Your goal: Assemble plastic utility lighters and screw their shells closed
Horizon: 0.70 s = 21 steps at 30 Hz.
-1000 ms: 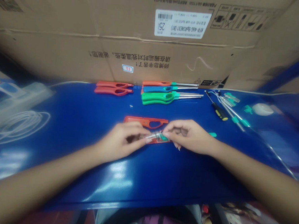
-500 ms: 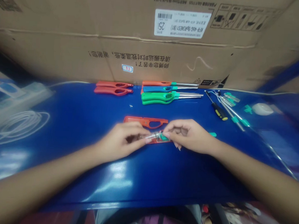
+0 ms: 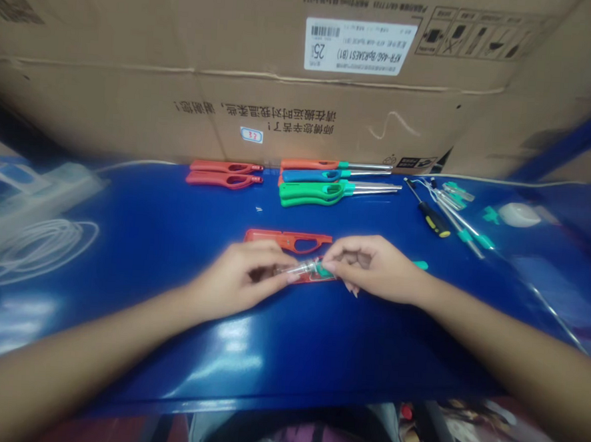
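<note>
The left hand (image 3: 235, 274) grasps a small clear tube (image 3: 300, 268) between thumb and fingers, and the right hand (image 3: 377, 266) pinches a green piece (image 3: 326, 272) at the tube's right end. Tube and green piece lie between the two sets of fingertips, over a red tray-like shell (image 3: 314, 279) that shows just under them; whether the tube touches it I cannot tell. Just beyond the fingers, on the blue desk (image 3: 317, 356), lies a red handle half (image 3: 279, 237) with a finger hole, its right end near the right knuckles. A green tab (image 3: 421, 265) peeks out beyond the right wrist.

Farther from the fingers, straight ahead, a green lighter (image 3: 304, 193), a blue lighter (image 3: 301, 175) and an orange lighter (image 3: 306, 163) lie close together, metal tips pointing right; red handles (image 3: 222, 179) sit to the left of them. Ahead and to the right of the right fingers are a black-and-yellow screwdriver (image 3: 434, 221), metal rods (image 3: 456, 223) with green ends and a white lump (image 3: 519, 215). Well left of the left fingers rests a coiled white cord (image 3: 44, 240).
</note>
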### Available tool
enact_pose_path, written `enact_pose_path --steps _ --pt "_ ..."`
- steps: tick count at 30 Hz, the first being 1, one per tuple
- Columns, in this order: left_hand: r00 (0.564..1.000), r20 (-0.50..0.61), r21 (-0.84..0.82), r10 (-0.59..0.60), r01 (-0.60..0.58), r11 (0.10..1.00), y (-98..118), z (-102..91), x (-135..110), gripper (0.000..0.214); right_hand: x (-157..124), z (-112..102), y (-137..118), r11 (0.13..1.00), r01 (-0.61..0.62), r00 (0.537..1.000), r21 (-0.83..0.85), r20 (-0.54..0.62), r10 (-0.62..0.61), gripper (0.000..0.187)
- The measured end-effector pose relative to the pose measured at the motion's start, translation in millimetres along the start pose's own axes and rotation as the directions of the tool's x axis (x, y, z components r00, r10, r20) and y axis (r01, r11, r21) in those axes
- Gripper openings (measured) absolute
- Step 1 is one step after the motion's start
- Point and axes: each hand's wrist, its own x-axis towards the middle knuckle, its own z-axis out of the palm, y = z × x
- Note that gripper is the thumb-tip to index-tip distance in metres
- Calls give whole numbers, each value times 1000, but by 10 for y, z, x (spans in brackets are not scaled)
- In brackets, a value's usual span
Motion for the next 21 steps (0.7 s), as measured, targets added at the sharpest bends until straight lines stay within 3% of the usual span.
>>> enact_pose_path --steps 21 --pt "1000 -1 -6 -4 4 1000 -6 18 7 22 -9 -2 35 1000 19 1000 -20 16 -19 21"
